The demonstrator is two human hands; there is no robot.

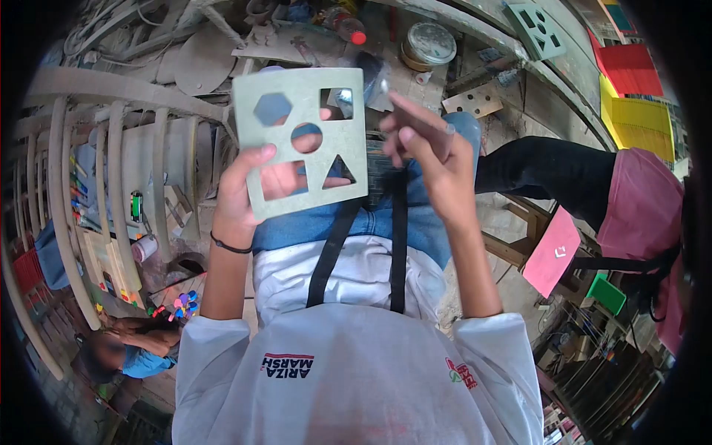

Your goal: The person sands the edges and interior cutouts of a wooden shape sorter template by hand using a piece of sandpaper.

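Observation:
My left hand (241, 189) is closed on the lower left edge of a pale grey-green shape board (293, 159), thumb on the face and fingers behind. The board has hexagon, square, circle, triangle and four-sided cutouts, and my fingers show through some of them. To its right, apart from the board, my right hand (443, 170) pinches a flat reddish-brown strip (424, 127) that looks like a folded piece of sheet. Its fingertips are partly blurred.
Beyond the board stand a lidded tub (430, 44) and a bottle with a red cap (348, 28). Another shape board (535, 31) lies at upper right. A person in pink (639, 200) sits to the right; a person in blue (144, 360) is at lower left. Wooden rails (117, 170) line the left.

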